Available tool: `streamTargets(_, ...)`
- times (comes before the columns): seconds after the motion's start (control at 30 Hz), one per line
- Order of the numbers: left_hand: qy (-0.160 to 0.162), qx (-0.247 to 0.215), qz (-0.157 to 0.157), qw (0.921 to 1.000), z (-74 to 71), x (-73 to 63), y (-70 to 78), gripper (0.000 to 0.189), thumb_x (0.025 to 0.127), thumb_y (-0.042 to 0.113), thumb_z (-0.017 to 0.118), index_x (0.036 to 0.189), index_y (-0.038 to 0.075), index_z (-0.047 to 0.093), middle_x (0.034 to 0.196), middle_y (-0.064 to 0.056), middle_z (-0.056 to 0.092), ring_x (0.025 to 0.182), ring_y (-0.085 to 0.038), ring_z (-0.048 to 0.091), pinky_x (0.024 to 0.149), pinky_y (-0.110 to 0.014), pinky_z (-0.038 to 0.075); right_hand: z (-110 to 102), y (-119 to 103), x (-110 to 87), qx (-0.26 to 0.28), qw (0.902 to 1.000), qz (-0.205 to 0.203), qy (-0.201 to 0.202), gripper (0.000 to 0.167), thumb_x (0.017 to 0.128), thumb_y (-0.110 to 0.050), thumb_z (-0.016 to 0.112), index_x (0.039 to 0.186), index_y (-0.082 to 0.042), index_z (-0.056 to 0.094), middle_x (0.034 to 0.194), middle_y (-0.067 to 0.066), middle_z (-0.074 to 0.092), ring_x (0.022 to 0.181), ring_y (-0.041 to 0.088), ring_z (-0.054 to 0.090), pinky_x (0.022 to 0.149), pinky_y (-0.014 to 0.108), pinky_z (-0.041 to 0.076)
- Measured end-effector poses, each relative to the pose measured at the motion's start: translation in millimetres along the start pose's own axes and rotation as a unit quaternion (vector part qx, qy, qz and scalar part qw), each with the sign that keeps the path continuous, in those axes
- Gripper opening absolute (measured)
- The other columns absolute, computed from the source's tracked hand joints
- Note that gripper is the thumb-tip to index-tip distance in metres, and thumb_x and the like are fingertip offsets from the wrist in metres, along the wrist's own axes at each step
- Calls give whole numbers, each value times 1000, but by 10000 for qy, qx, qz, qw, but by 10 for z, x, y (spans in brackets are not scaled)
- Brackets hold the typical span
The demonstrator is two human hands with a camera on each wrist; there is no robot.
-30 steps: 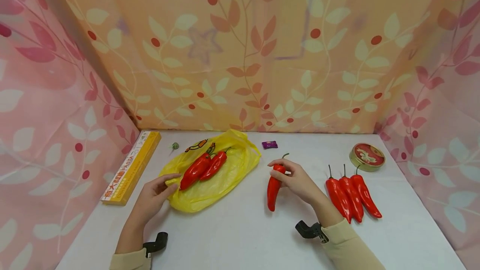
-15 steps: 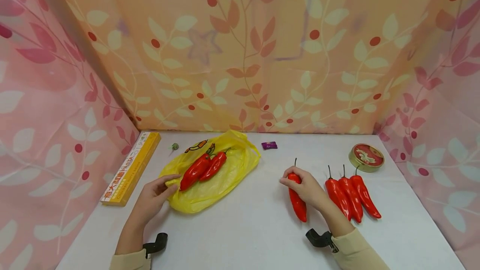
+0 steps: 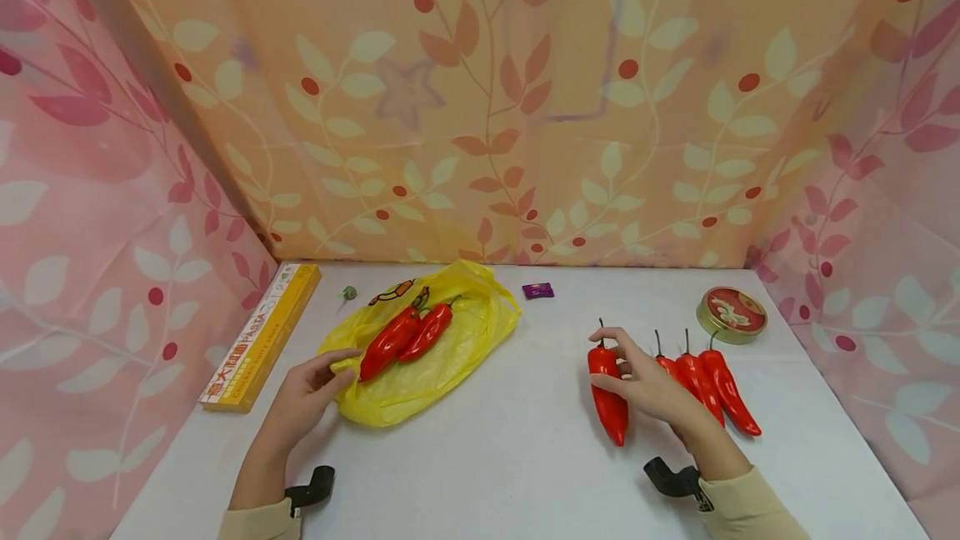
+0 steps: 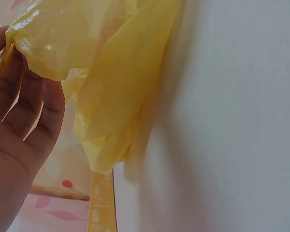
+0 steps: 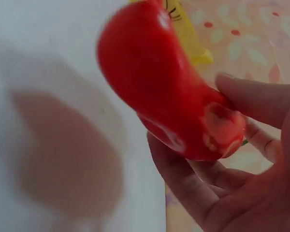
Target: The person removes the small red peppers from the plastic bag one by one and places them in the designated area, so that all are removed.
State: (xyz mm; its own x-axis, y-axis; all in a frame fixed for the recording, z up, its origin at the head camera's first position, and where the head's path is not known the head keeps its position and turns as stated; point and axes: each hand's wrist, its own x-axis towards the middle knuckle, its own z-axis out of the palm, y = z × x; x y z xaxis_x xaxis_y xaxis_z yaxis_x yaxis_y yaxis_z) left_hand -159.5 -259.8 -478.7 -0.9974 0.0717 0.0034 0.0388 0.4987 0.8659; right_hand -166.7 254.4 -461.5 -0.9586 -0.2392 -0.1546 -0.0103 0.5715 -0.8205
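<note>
My left hand [image 3: 306, 390] pinches the near left edge of a crumpled yellow plastic bag [image 3: 438, 369]; the left wrist view shows the film [image 4: 135, 63] gathered at its fingertips. Two glossy red chili peppers [image 3: 390, 345] lie side by side on the bag. Over the table at the right, my right hand [image 3: 651, 377] holds another red chili pepper [image 3: 611, 415], stem pointing away and tip toward me. In the right wrist view this pepper [image 5: 150, 67] sits between thumb and fingers, its shadow on the white surface. Beyond that hand lie three more red peppers [image 3: 723, 386], partly covered by it.
A yellow pasta box [image 3: 262, 340] lies along the left side. Toward the back are a small green item [image 3: 349, 292], a purple wrapped packet [image 3: 537, 291] and a round red-lidded tin [image 3: 732, 314]. Patterned cloth walls [image 3: 480, 107] enclose the white table [image 3: 480, 473].
My right hand has carried its pepper rightward, away from the bag and close to the row of three. Its fingers have loosened somewhat around the pepper. The left hand and bag stay put.
</note>
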Motion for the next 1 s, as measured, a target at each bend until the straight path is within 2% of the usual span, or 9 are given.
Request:
streamTargets(0.17,20,92,-39,9999,2,-2,4,37,99,32,65,134,20,65,103,-7,64,89,-19,54,72,-24,51,-98,63,-42,-797,9948,106,618,52,86,-36,81,130,-24,55,129,18,60,109,35,62,70,37,60)
streamTargets(0.23,16,97,-61,9999,4,0,6,37,99,32,65,134,20,65,103,-8,63,89,-19,54,72,-24,51,-130,104,-59,-1142,9903,138,775,51,85,-35,82,129,-25,58,123,16,63,105,33,61,70,37,60)
streamTargets(0.37,-11,66,-45,10000,7,10,7,37,99,31,65,135,19,64,102,-8,62,89,-18,54,71,-23,50,-182,190,-81,-1652,9815,47,968,51,85,-30,82,130,-21,59,120,17,63,103,33,59,73,43,60)
streamTargets(0.57,-29,84,8,10000,7,16,12,39,99,33,66,134,18,65,102,-8,62,90,-19,54,72,-24,52,-216,269,-82,-1974,9735,-15,1151,53,85,-29,82,131,-15,58,127,22,58,109,40,57,76,53,59)
streamTargets(0.8,-54,34,-27,10000,8,-5,28,39,98,37,66,133,19,66,101,-8,62,90,-21,55,73,-24,53,-224,317,-83,-2275,9665,-120,1180,51,85,-26,81,130,-14,60,132,24,57,116,43,52,80,59,57)
streamTargets(1.0,-51,3,-8,10000,4,-2,16,38,98,33,66,134,18,65,99,-9,61,89,-19,54,71,-23,51,-227,350,-93,-2517,9600,-130,1215,49,85,-27,82,128,-12,65,132,23,56,119,44,51,86,63,54)
